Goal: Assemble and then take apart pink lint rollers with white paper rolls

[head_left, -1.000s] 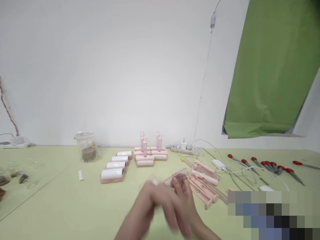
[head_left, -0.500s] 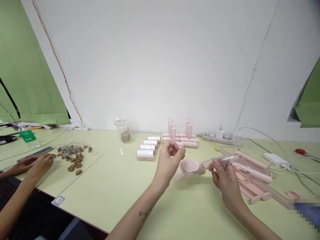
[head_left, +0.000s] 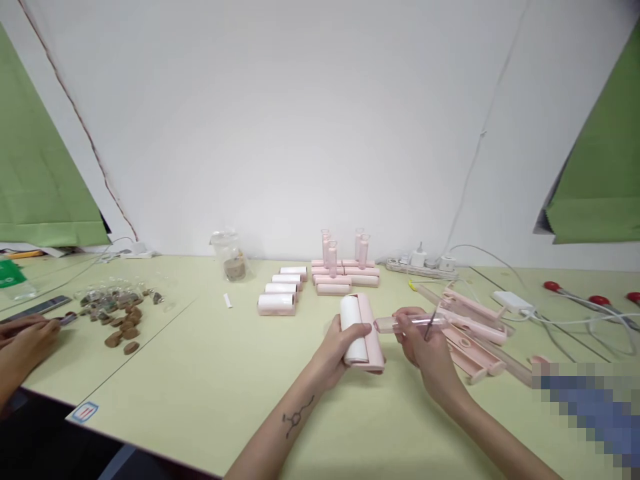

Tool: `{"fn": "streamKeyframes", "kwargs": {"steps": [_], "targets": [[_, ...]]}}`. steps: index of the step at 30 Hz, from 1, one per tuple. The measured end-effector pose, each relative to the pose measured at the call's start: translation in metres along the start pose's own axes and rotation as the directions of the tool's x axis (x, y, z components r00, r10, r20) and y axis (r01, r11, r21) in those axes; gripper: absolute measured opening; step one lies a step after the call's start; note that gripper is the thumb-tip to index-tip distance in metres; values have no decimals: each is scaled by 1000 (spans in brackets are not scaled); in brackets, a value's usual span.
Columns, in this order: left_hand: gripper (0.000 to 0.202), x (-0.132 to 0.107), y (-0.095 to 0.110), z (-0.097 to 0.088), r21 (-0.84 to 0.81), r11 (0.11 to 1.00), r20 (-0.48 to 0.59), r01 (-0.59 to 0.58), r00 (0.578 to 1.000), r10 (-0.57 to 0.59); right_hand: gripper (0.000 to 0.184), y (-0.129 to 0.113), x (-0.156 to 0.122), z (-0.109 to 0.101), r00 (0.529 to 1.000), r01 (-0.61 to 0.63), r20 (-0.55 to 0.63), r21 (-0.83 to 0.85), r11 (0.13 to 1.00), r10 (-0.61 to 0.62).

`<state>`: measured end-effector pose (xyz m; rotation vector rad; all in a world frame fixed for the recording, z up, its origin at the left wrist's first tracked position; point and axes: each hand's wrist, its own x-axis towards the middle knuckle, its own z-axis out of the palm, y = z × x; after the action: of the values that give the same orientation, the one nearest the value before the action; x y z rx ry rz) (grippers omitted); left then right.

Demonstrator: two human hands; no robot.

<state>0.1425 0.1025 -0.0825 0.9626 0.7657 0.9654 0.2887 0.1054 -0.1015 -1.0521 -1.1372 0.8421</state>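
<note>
My left hand (head_left: 333,353) is closed around a lint roller head, its thumb lying across the front. The head has a white roll (head_left: 353,320) set beside a pink casing (head_left: 373,343). In my right hand (head_left: 425,343) is a clear pink tube handle (head_left: 389,325), pointing left. Its tip reaches the casing by my left thumb; I cannot tell if the two are joined. A thin dark tool (head_left: 431,323) sticks up between my right fingers, its kind unclear.
Several white rolls in pink trays (head_left: 276,305) line up left of centre. Pink cases (head_left: 363,277) with upright clear tubes (head_left: 363,253) stand behind. Open pink parts (head_left: 473,357), cables and a white adapter (head_left: 513,302) lie right. A co-worker's hands (head_left: 30,343) work near brown stones (head_left: 125,327).
My left hand, earlier pinched in the air, now grips the roller head, which has turned to show its white roll. My right hand keeps the tube. The view has shifted right.
</note>
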Motion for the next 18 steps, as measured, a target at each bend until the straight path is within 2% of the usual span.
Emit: {"fn": "streamKeyframes", "kwargs": {"steps": [1, 3, 6, 9, 11, 13, 14, 16, 17, 18], "targets": [[48, 2, -3, 0, -1, 1000, -3, -20, 1000, 20, 30, 1, 1, 0, 999, -40, 29, 10, 999, 40], [48, 4, -9, -2, -2, 998, 63, -56, 996, 56, 30, 3, 2, -2, 989, -110, 105, 68, 992, 102], [48, 6, -14, -6, 5, 1000, 169, -4, 986, 3, 32, 6, 0, -4, 986, -78, 153, 130, 988, 58], [46, 6, -14, -12, 27, 997, 204, 73, 976, -77, 31, 5, -1, -6, 975, -23, 223, 155, 988, -12], [45, 4, -10, -14, 24, 999, 218, 47, 975, -52, 30, 3, 1, -9, 964, -32, 264, 191, 981, -20], [47, 0, -6, -16, 52, 996, 305, 72, 948, -84, 29, 1, 6, -14, 951, -99, 308, 239, 966, 22], [51, -2, -4, -16, 80, 991, 376, 109, 917, -131, 28, -1, 11, -17, 946, -137, 321, 263, 955, 47], [56, -5, -1, -16, 115, 982, 468, 147, 864, -184, 27, -3, 21, -26, 952, -173, 295, 285, 943, 85], [56, -5, -1, -15, 109, 987, 456, 120, 876, -157, 26, -4, 27, -30, 962, -164, 255, 254, 953, 97], [54, -5, -1, -14, 98, 994, 393, 55, 915, -89, 25, -5, 32, -34, 976, -138, 190, 176, 975, 103]]}}
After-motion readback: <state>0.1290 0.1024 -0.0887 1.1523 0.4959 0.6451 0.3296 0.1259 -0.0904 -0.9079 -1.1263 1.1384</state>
